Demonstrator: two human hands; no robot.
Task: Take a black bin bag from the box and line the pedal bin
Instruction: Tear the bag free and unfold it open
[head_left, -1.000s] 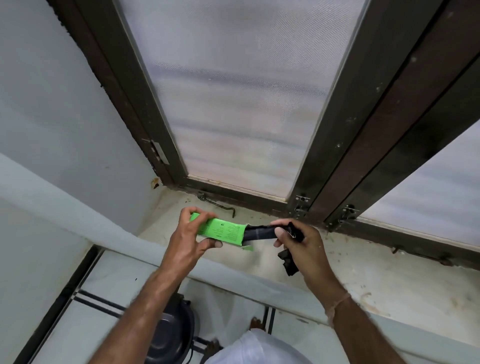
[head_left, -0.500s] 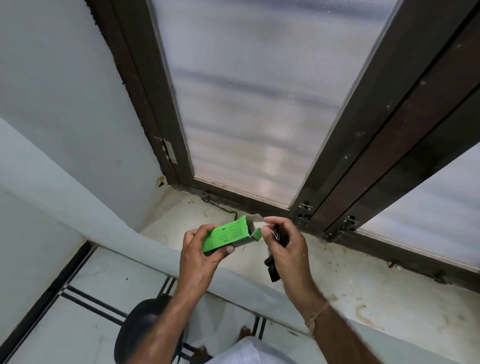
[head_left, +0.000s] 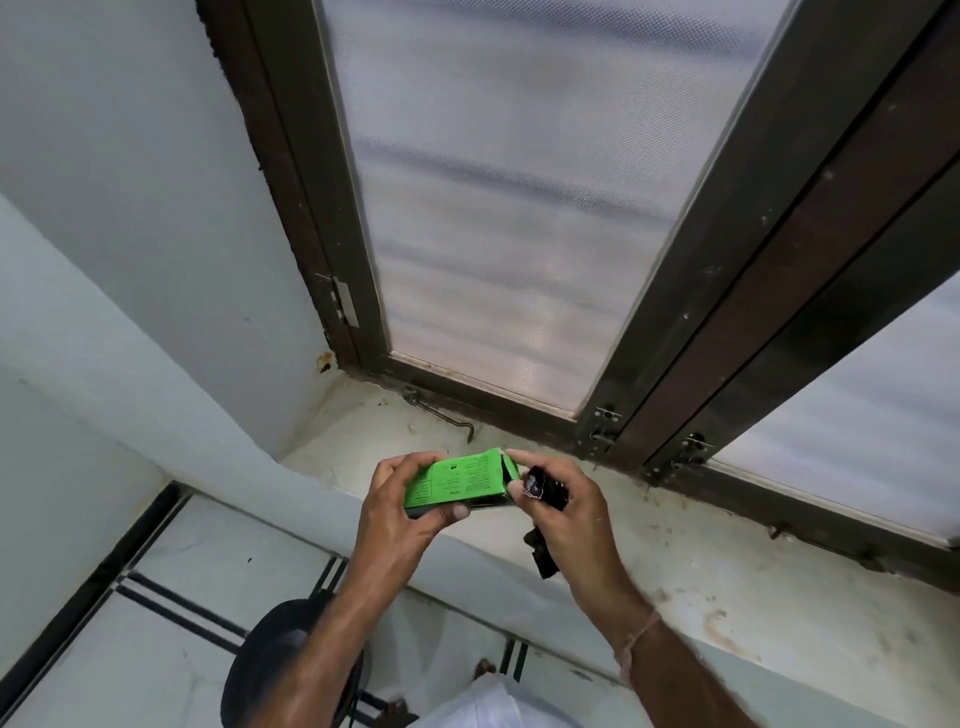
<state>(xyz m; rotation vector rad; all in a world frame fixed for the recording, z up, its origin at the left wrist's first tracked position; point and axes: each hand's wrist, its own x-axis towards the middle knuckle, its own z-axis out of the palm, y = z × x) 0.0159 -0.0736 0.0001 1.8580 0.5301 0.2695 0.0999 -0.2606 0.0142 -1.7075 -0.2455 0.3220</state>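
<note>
My left hand (head_left: 400, 506) grips a small green box (head_left: 457, 480) over the front edge of a stained window sill (head_left: 727, 561). My right hand (head_left: 563, 504) holds a folded black bin bag (head_left: 543, 551) in its palm, one end hanging below the fingers, while its forefinger touches the box's right end flap. On the tiled floor below sits the black pedal bin (head_left: 265, 670), lid down, partly hidden by my left forearm.
A brown-framed window with frosted panes (head_left: 498, 208) rises behind the sill, with a metal hook latch (head_left: 441, 418) lying at its base. White walls close the left side. The floor has black inlay lines (head_left: 171, 603).
The bag came fully out of the box and is now in my right hand. The box's end flap, standing open half a second ago, is folded down under my right forefinger.
</note>
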